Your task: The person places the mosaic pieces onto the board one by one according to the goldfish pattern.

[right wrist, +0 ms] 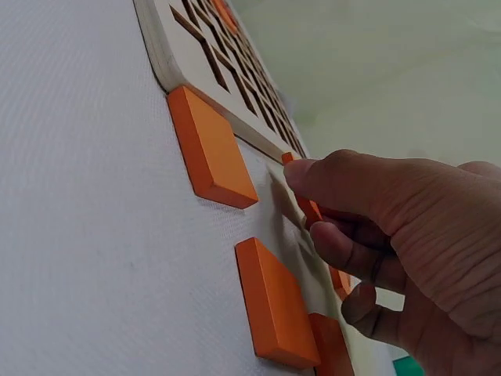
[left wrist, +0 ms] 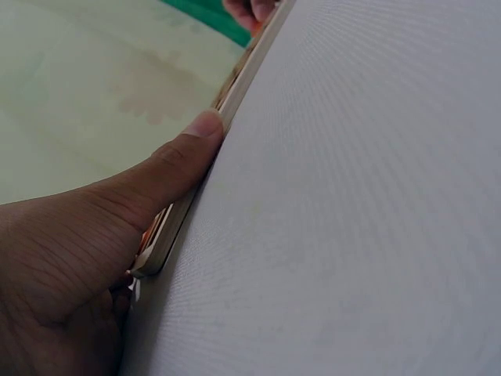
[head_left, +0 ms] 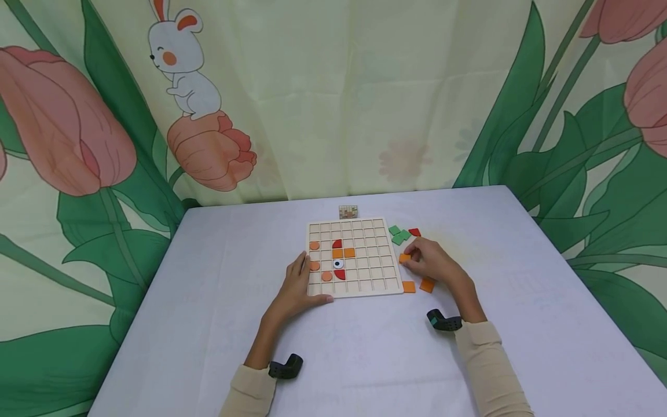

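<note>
A square wooden grid board point(head_left: 371, 272) lies on the table. My left hand point(head_left: 297, 288) rests at its near left corner, fingers along the left edge and thumb point(left wrist: 184, 149) along the near edge. Beyond the board's right edge, my right hand point(head_left: 435, 262) pinches an orange square tile point(right wrist: 308, 205) between thumb and fingers. On the board sit two orange squares point(head_left: 344, 253), a round eye tile point(head_left: 338, 264), two red curved tiles point(head_left: 340, 274) and three peach discs point(head_left: 326, 277), one partly hidden by my left fingers.
Right of the board lie several green tiles point(head_left: 398, 238), a red tile point(head_left: 414, 232) and loose orange squares point(head_left: 409, 286). A small patterned card or block point(head_left: 348, 212) is behind the board. A printed curtain point(head_left: 333, 116) hangs beyond the white-covered table point(head_left: 234, 243).
</note>
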A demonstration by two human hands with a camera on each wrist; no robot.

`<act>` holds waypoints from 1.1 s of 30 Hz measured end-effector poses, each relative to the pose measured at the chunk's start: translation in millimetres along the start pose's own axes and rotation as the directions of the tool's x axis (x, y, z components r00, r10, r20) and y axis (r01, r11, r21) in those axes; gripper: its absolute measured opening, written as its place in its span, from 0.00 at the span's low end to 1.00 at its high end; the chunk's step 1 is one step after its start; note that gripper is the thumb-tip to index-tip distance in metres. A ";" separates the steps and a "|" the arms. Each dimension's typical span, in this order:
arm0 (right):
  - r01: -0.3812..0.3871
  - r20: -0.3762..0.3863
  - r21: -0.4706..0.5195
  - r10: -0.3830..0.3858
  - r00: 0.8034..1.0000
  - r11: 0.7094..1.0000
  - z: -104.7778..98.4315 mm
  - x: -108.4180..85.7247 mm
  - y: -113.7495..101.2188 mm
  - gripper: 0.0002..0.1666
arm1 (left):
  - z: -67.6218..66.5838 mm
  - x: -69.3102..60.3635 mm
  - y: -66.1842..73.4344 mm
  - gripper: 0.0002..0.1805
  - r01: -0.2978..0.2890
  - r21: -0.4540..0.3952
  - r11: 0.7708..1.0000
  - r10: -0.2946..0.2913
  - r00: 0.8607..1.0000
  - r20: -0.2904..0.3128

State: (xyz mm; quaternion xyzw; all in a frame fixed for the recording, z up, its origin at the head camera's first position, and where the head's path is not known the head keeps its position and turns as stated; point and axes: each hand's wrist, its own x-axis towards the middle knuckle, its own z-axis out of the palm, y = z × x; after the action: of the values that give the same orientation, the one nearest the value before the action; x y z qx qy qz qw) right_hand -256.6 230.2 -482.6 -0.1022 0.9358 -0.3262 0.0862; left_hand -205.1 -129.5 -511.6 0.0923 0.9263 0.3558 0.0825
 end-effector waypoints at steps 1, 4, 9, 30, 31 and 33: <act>0.007 -0.005 -0.002 -0.007 1.000 1.000 -0.3 0.3 0.0 0.17 | 0.2 0.1 0.1 0.71 0.000 -0.001 1.000 0.000 1.000 -0.001; 0.045 -0.020 -0.013 -0.046 0.999 0.999 -0.6 1.7 -0.4 0.17 | 1.0 0.4 0.4 0.71 0.003 0.000 1.000 -0.003 1.000 -0.004; 0.109 -0.032 -0.010 -0.109 0.994 0.994 4.9 4.9 -7.3 0.16 | 1.2 -0.5 0.6 0.71 0.006 0.002 1.000 -0.006 1.000 0.001; 0.302 0.113 -0.071 -0.294 0.949 0.951 44.9 27.1 -73.3 0.15 | -0.1 -1.0 1.9 0.70 0.007 0.025 1.000 -0.007 1.000 -0.002; 0.298 0.116 -0.080 -0.288 0.951 0.951 47.0 28.4 -75.7 0.14 | -0.1 -1.0 2.0 0.70 0.007 0.028 1.000 -0.007 1.000 -0.002; 0.288 0.120 -0.090 -0.276 0.954 0.953 51.2 30.3 -79.5 0.14 | -0.3 -0.8 2.1 0.70 0.003 0.027 1.000 -0.003 1.000 -0.002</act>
State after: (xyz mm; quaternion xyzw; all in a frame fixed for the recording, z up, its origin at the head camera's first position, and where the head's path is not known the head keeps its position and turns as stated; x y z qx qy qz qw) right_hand -263.4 131.5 -475.1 -0.2565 0.9218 -0.2788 0.0825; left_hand -204.1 -128.4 -509.9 0.0917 0.9313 0.3431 0.0811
